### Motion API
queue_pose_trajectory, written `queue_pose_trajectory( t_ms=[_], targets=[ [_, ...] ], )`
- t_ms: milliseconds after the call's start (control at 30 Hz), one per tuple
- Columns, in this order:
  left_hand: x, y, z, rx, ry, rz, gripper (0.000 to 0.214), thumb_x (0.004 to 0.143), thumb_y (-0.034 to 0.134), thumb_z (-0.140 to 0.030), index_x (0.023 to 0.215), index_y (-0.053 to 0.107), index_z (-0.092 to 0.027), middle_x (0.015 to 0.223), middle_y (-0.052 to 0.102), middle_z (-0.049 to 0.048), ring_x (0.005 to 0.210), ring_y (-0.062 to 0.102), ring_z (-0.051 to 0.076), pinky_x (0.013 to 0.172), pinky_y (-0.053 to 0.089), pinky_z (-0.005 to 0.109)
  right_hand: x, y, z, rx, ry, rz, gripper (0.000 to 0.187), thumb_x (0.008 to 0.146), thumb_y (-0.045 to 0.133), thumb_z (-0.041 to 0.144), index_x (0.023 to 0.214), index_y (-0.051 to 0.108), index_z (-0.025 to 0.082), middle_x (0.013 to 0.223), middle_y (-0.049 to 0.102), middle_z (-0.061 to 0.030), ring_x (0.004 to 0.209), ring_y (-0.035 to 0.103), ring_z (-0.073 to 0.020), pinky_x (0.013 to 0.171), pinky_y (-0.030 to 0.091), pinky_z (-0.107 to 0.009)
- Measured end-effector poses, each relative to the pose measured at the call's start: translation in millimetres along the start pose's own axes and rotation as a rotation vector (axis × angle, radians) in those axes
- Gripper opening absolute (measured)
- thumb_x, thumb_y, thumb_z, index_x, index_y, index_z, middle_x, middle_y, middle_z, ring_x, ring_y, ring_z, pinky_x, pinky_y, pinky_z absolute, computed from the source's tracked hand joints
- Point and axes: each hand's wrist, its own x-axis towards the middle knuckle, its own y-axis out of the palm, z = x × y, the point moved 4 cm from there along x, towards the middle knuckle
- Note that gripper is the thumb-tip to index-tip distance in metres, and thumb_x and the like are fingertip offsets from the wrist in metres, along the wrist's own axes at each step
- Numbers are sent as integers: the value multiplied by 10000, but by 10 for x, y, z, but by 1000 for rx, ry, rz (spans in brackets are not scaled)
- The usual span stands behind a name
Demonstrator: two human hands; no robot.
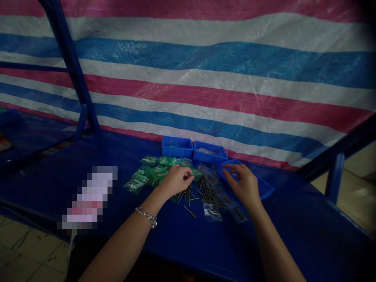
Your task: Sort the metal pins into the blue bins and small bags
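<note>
My left hand [178,181], with a beaded bracelet [147,216] on the wrist, is curled with thumb and fingertips close together. What it pinches, if anything, is too small to make out. It is over the edge between a heap of green-tinted plastic packets [158,172] and loose thin metal rods, perhaps drill bits [208,192]. My right hand [246,184] hovers over the near side of a blue tray [266,189], thumb and forefinger apart, nothing visible between them. Clear small bags [213,212] lie among the rods, left of my right hand.
Two blue bins [177,148] [210,152] stand at the back of the blue table [176,243], holding clear plastic pieces. A pixelated pale object [91,196] lies at left, a cable below it. Behind hangs a striped tarp [205,90], with blue metal posts [72,66] at both sides.
</note>
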Motion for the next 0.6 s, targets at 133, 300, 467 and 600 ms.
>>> queue_pose_trajectory(
  t_ms=[133, 300, 467, 600],
  targets=[
    [2, -4, -6, -1, -4, -7, 94, 742, 542, -239, 747, 610, -175, 658, 619, 7, 651, 520, 136, 667, 370, 278, -122, 314, 229, 104, -121, 443, 167, 749, 524, 314, 767, 638, 193, 678, 547, -23, 653, 507, -145, 628, 383, -252],
    [0, 6, -2, -11, 17, -6, 86, 738, 535, -206, 762, 610, -171, 701, 628, 12, 686, 540, 141, 692, 387, 276, -266, 516, 327, -23, -127, 657, 94, 688, 578, 251, 733, 632, 189, 696, 553, -32, 652, 522, -149, 595, 374, -241],
    [-13, 56, 0, -5, 81, 47, 80, 734, 551, -195, 791, 601, -168, 740, 620, 9, 728, 539, 146, 772, 378, 299, -288, 561, 287, -68, -93, 658, 81, 691, 537, 178, 683, 618, 178, 696, 548, -32, 610, 520, -131, 573, 367, -228],
    [-22, 102, 14, 38, 137, 97, 116, 726, 591, -245, 827, 604, -188, 811, 584, 20, 826, 513, 169, 840, 340, 340, -245, 520, 306, 52, -107, 563, 87, 703, 538, 211, 701, 619, 182, 718, 551, -28, 668, 535, -142, 616, 390, -235]
  ],
)
